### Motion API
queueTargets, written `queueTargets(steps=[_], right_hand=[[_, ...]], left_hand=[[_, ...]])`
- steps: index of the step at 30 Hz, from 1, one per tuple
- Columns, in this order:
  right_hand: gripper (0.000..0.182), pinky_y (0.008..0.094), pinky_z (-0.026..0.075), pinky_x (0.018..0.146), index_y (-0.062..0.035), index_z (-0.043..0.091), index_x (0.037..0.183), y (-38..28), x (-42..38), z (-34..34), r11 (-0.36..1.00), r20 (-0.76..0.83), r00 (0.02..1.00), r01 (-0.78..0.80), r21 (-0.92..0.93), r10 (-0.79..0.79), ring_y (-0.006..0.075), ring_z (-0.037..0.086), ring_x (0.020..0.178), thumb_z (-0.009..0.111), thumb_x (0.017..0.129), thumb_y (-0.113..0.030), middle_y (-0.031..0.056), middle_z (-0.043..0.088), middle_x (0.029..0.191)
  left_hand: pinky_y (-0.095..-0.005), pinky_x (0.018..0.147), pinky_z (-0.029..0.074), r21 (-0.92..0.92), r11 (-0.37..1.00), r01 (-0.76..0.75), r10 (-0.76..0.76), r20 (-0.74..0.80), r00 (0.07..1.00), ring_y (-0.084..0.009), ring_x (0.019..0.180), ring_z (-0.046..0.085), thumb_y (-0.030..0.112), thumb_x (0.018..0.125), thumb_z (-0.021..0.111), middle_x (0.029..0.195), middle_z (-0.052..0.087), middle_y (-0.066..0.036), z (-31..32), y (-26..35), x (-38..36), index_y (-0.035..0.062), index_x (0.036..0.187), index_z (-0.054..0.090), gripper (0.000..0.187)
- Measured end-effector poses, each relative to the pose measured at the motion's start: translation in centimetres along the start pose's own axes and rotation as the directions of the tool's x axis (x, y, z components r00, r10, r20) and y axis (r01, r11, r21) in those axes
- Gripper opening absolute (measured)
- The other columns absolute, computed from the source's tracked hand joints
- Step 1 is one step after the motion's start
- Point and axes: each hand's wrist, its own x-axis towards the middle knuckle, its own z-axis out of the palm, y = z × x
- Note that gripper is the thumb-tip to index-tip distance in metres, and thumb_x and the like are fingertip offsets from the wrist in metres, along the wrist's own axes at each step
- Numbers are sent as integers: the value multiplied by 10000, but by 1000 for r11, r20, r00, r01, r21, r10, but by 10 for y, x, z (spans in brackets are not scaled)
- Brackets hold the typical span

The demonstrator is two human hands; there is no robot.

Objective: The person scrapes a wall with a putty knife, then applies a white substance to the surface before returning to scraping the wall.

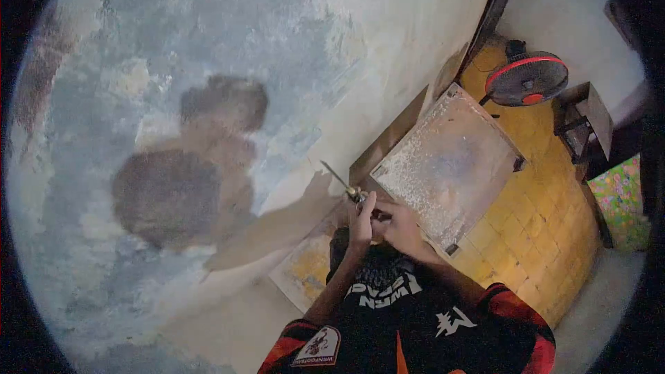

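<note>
My left hand (pixel 361 223) is closed around a thin, dark, blade-like tool (pixel 337 176), which points up and left toward the wall. Near its base, just above my fingers, sits a small brass-coloured part (pixel 354 193). My right hand (pixel 399 227) is beside the left, its fingers curled in close to the tool's lower end. Whatever those fingers hold is dark and mostly hidden. Both hands are in front of my chest.
A patchy grey-and-white wall (pixel 291 104) fills the left side and carries my shadow. Right of my hands stands a worn, speckled board or tabletop (pixel 450 159). Beyond are a black-and-red fan (pixel 528 80), a dark stand (pixel 585 121) and a yellow tiled floor (pixel 540 235).
</note>
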Motion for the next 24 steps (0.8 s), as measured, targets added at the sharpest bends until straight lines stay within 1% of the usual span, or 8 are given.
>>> queueTargets(steps=[3,5,7,10,14,18,22,24], right_hand=[[256,365,538,741,-18,724,985,-16,9,-25,983,174,976,-153,101,134,223,704,808,793,774,-146,158,722,885],[227,348,533,727,-16,703,936,-11,17,-32,972,182,977,-142,187,108,189,683,784,807,761,-117,132,714,852],[227,315,518,700,-16,653,862,-6,25,-38,948,177,980,-137,288,88,137,634,748,834,744,-89,81,682,792],[235,300,506,702,-13,652,879,-25,34,-44,988,170,981,-110,111,90,117,605,745,833,758,-101,56,665,782],[213,269,485,725,-11,662,896,-23,47,-41,931,301,952,-153,330,50,98,586,773,820,784,-100,14,648,801],[173,270,470,744,-40,667,956,-35,55,-45,875,147,988,-111,472,46,94,561,819,768,815,-38,-24,597,864],[189,315,500,700,15,650,987,-46,54,-45,897,-166,924,273,-348,-346,236,636,753,722,814,-8,112,634,851],[186,353,512,737,27,648,980,-51,50,-39,940,-181,960,151,-307,-213,308,642,812,703,805,1,156,634,896]], left_hand=[[-270,748,487,69,993,94,-95,11,995,-105,895,546,214,920,728,981,548,-16,-8,-3,7,50,1131,492,356],[-283,725,489,210,965,-160,148,71,986,-112,865,571,232,895,751,957,597,-31,-10,11,9,52,1055,560,307],[-286,728,485,284,956,-78,57,81,995,-113,840,584,224,881,762,932,628,-31,-41,-12,29,45,996,594,271],[-291,710,481,256,964,-71,34,148,988,-114,786,598,187,850,781,884,658,-21,-24,39,5,29,929,619,240],[-281,686,477,185,962,-203,173,164,971,-92,767,575,163,852,775,868,629,-1,-22,55,4,45,853,551,253],[-266,683,470,169,956,-242,209,191,959,-73,749,553,127,857,758,830,599,15,-16,83,-3,77,766,461,315],[-273,682,481,247,931,-267,225,186,956,-91,740,585,122,872,730,813,644,-5,-7,85,5,-1,869,620,165],[-263,635,489,364,891,-269,216,180,960,-107,718,607,89,873,710,903,678,-48,-3,83,9,-12,994,624,180]])
